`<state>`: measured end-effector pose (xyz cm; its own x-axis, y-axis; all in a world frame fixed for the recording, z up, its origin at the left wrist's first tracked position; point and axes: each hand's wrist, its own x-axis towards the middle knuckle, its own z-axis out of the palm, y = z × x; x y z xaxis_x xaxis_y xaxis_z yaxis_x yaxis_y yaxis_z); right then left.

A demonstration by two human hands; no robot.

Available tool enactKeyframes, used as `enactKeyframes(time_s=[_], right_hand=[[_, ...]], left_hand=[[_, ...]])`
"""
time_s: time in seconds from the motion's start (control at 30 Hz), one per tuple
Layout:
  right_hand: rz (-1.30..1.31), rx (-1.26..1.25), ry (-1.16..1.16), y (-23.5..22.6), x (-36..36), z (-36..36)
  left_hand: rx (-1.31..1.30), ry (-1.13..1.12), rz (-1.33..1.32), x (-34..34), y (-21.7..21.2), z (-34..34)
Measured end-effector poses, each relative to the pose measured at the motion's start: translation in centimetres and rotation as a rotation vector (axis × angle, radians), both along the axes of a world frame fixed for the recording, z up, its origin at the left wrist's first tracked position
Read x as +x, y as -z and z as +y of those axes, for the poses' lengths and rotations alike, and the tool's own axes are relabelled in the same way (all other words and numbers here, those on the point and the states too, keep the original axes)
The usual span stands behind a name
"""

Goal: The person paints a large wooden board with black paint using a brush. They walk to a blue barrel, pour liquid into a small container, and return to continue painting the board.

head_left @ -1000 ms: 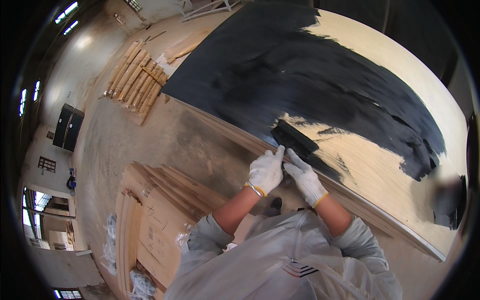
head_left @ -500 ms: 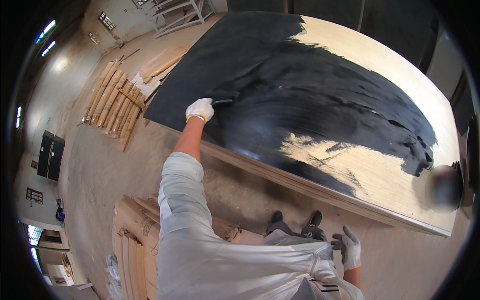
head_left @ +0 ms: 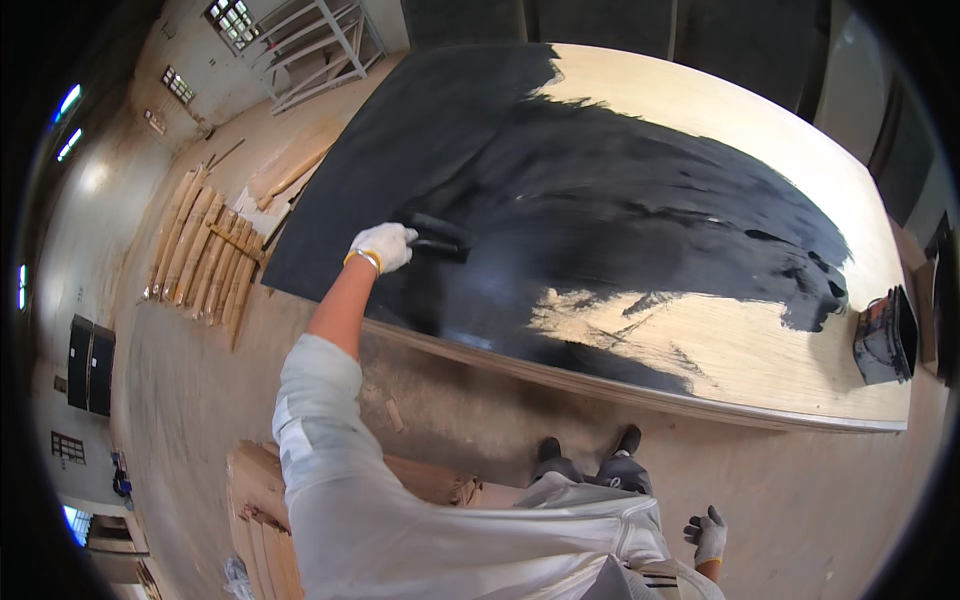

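Scraper (head_left: pixel 440 243) has moved from the near edge of the board (head_left: pixel 700 95), where both hands met one second ago, to the black coating (head_left: pixel 620 200) left of the bare patch (head_left: pixel 720 340). Left hand (head_left: pixel 385 247) is closed round its handle; right hand (head_left: pixel 708 536) hangs well apart, fingers loosely spread, apparently empty. Blade contact: cannot tell, black on black.

Risks (judged): uneven one-handed pressure could leave ridges; a low wrist could smear the coating; a pull past the near edge could drip. Bucket (head_left: pixel 885 338) at the right end could tip if knocked.

Versus half a second ago: same grip, patch outline much alike; bucket blurred then, sharp now.
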<state>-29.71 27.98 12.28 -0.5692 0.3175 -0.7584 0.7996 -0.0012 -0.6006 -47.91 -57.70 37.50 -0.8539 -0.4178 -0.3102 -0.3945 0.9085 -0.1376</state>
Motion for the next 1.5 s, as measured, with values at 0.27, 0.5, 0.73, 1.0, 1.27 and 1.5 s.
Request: enactKeyframes(time_s=[0.27,0.5,0.73,1.0,1.27,1.5], right_hand=[[0.016,-0.032,-0.138,1.3,-1.9,-1.6],[0.035,0.115,-0.233,-2.4,-0.9,-1.2],[0.019,0.082,-0.029,-0.3,3.4,1.4],[-0.097,0.066,0.080,2.4,7.6,2.4],[-0.266,-0.108,0.038,10.5,5.1,9.2],[-0.202,-0.178,-0.044,13.0,-6.2,16.6]], left_hand=[[-0.113,-0.058,0.054,-8.7,2.0,-4.3],[0.030,0.445,0.029,-10.9,-0.2,12.3],[-0.034,0.342,-0.053,-15.1,0.9,11.6],[0.011,0.268,-0.083,-20.1,0.3,17.2],[0.013,0.132,0.004,-23.3,1.3,29.1],[0.053,0.144,0.064,-29.3,2.5,46.1]])
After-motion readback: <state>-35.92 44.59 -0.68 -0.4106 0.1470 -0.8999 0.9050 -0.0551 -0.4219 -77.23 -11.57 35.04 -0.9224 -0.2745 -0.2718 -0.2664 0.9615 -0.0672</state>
